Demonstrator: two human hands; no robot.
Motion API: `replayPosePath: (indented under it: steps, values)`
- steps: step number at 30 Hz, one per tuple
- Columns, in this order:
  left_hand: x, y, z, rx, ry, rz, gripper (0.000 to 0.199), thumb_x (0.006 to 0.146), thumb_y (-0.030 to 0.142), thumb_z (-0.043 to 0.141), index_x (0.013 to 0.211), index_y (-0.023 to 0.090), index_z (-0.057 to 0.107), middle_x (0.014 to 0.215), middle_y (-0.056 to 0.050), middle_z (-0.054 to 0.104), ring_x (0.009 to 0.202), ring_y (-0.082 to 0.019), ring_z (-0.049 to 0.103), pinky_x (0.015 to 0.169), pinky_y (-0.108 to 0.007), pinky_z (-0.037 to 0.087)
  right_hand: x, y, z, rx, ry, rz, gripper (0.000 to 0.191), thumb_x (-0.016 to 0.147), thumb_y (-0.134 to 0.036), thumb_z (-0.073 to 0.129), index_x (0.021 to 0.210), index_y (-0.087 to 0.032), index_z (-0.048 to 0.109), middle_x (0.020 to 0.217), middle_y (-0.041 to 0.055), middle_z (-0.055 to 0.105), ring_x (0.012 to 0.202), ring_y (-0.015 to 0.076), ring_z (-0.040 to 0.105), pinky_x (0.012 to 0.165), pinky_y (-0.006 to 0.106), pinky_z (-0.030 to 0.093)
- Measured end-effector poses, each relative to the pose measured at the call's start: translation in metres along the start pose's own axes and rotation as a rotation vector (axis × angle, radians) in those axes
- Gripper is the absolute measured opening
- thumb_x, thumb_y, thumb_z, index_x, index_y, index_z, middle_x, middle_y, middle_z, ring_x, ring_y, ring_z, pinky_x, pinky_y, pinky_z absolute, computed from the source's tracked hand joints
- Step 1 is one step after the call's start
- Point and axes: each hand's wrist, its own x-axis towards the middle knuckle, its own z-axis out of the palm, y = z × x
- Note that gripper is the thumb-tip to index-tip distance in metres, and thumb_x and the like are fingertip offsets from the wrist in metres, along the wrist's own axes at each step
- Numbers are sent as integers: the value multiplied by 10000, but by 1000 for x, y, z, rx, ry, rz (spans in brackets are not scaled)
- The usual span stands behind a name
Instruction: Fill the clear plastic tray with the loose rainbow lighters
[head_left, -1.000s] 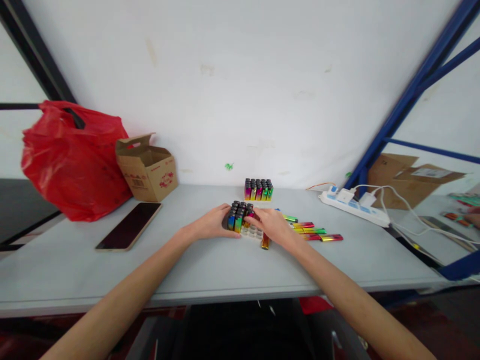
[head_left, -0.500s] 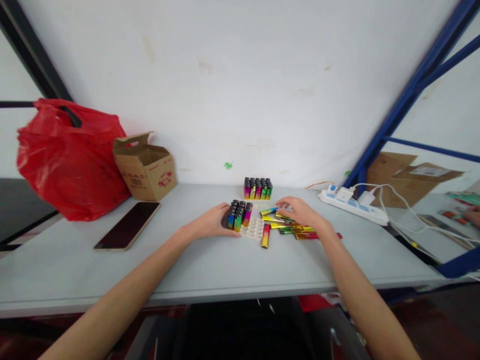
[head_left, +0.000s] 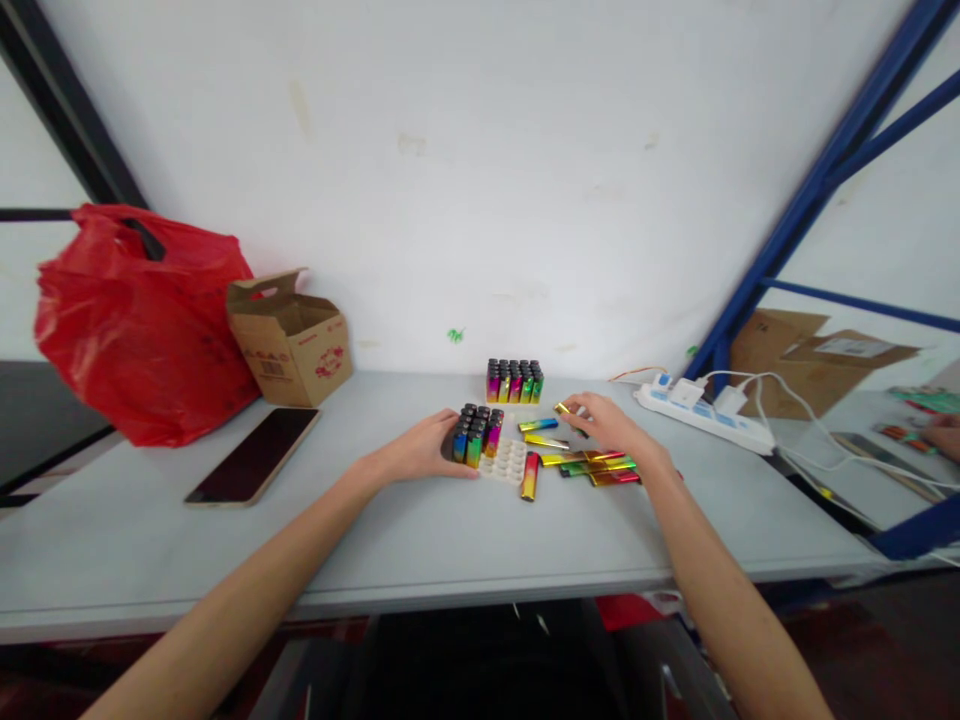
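My left hand is curled round the left end of a white tray with holes, thumb at the front and fingers behind. Several shiny rainbow-coloured lighters with black tops stand upright in the tray's left part; its right part shows bare holes. A gold lighter is pinched between the thumb and fingers of my right hand, just above the table. Below that hand, several loose metallic lighters lie in a pile. A red-and-yellow lighter lies against the tray's right side.
Behind stands a second block of upright lighters near the wall. A phone, an open cardboard box and a red plastic bag are at the left. At the right sits a power strip with cables, beside a blue frame.
My right hand has lifted a gold lighter from the pile and tilted it up. The left hand stays at the tray.
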Motion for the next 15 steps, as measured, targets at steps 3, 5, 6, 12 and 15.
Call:
replayPosePath:
  steps: [3,5,6,12,15]
  values:
    - [0,1,-1,-5,-4,8,800,629,796,774,1152,203,650,1185,-128,662,1084,-365,654,940,-456,542,1,-10,2,132,63,65,431,973,-543,524,1062,-183,744,668,-2,665,477,147,526,539,284,436]
    - [0,1,-1,-11,-3,17,784,634,788,777,1149,211,650,1173,-118,662,1072,-355,657,952,-455,543,4,-15,7,192,102,114,515,960,-620,497,981,-174,754,592,-21,588,448,134,460,480,272,377]
    - [0,1,-1,-18,3,24,777,634,783,780,1150,217,651,1169,-111,663,1071,-351,658,960,-453,542,5,-17,10,219,129,134,524,935,-644,526,945,-174,757,605,-16,588,464,131,456,469,267,362]
    - [0,1,1,-38,20,33,783,629,776,788,1153,210,656,1157,-108,667,1065,-353,661,960,-457,546,12,-25,33,495,218,272,560,716,-726,752,769,-174,674,557,-43,504,492,110,391,468,260,326]
    - [0,1,1,-41,9,42,793,645,768,787,1186,205,645,1199,-116,660,1123,-357,646,1002,-453,532,11,-34,39,560,208,178,611,814,-780,625,666,-188,585,578,-24,511,561,127,457,530,262,377]
